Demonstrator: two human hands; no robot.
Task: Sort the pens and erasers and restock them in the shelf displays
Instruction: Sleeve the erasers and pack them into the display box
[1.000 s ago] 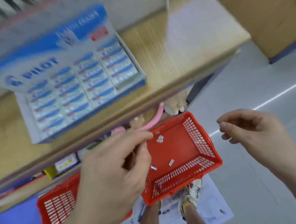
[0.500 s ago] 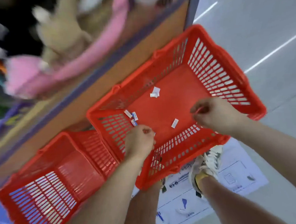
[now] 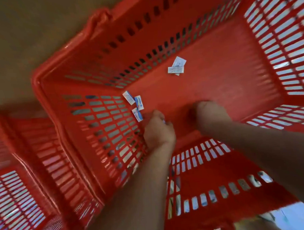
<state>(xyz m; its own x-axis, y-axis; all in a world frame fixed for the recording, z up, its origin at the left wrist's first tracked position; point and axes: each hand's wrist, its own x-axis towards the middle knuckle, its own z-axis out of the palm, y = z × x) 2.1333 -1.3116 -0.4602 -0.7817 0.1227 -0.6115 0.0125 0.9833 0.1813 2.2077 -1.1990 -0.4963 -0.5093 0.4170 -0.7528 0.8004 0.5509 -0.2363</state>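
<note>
A red plastic basket point(image 3: 276, 41) fills the view. On its floor lie small white-and-blue erasers: three close together by the left wall point(image 3: 137, 105) and two overlapping further back point(image 3: 176, 67). Both my hands reach down to the basket floor. My left hand point(image 3: 157, 130) is curled just right of the three erasers, and a sliver of white and blue shows at its fingertips. My right hand point(image 3: 210, 115) has its fingers bent down onto the floor, and whatever is under them is hidden. No pens are in view.
A second red basket point(image 3: 12, 194) stands at the left, touching the first. The brown wooden front of the shelf unit point(image 3: 18, 34) rises behind both. A printed white sheet point(image 3: 296, 216) lies on the floor at the bottom right.
The view dropped from the eraser display on the shelf down into the basket. Both hands moved from above the rim to the basket floor, and the loose eraser near the front is now covered by my right hand.
</note>
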